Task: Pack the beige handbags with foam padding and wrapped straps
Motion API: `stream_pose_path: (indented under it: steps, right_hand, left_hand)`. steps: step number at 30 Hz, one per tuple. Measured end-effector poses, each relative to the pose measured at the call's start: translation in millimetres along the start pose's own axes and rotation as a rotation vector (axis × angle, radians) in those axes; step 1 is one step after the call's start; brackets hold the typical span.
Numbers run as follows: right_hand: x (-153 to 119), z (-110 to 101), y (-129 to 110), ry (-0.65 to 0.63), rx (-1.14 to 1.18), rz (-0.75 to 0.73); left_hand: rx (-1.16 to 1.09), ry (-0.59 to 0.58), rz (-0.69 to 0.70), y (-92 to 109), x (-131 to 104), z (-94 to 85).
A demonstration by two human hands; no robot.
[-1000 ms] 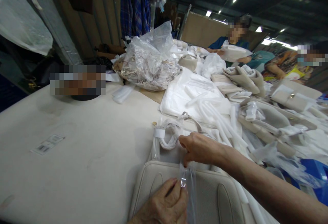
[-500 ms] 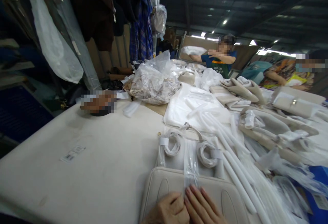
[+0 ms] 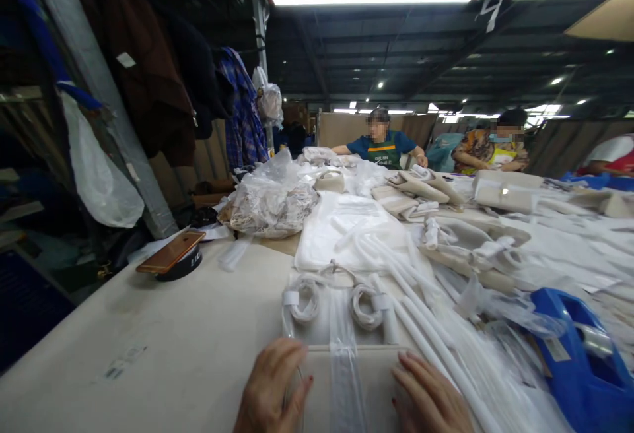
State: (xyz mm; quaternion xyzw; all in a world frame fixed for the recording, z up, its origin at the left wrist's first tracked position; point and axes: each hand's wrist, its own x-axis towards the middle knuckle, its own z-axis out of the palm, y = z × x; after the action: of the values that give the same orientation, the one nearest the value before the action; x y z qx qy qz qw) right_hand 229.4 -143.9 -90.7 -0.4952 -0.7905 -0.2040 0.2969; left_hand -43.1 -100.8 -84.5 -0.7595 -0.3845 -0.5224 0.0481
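Observation:
A beige handbag [image 3: 376, 380] lies in front of me at the bottom of the view, with a clear plastic strip [image 3: 343, 340] down its middle. Curved over its left edge, my left hand [image 3: 272, 387] has its thumb on the near face. My right hand [image 3: 430, 395] holds the right edge, fingers over the top corner; its thumb is mostly hidden. Beyond the hands, two coiled straps in wrapping, a left coil [image 3: 308, 302] and a right coil [image 3: 367, 307], lie on the bag's far part. A thin handle [image 3: 341, 265] arches behind them.
White foam rods [image 3: 413, 314] run along the right, near a blue tape dispenser [image 3: 579, 354]. White sheets [image 3: 347, 222] and a bagged heap [image 3: 272, 199] lie behind. At left, a phone [image 3: 171, 252] rests on a black round object [image 3: 185, 265]. Two co-workers are across the table.
My hands have moved apart from the bag's middle to its two side edges. The view has tilted up, bringing the ceiling lights in. The co-worker in the apron has lowered both arms.

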Motion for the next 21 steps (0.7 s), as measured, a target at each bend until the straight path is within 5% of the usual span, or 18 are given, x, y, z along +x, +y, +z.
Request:
stream_pose_path:
  steps: [3,5,9,12,15,21]
  right_hand:
    - [9,1,15,-0.062,0.092,0.281]
    - [16,8,18,-0.123,0.132,0.353]
    - [42,20,8,0.001,0.164,0.323]
    - [87,15,-11,0.069,0.308,0.206]
    - [153,12,-35,-0.272,0.376,0.177]
    - [246,44,-79,-0.525,0.299,0.139]
  left_hand:
    - [-0.043,-0.208,-0.697,-26,28,-10.2]
    - [-0.076,-0.25,-0.864,-39,48,-2.7]
    - [-0.113,-0.285,-0.94,-51,72,23.1]
    - [-0.081,-0.229,-0.955,-50,79,31.0]
    - [-0.053,-0.183,-0.968,-43,84,30.7]
    - [-0.029,-0.259,-0.984,-34,95,30.3]
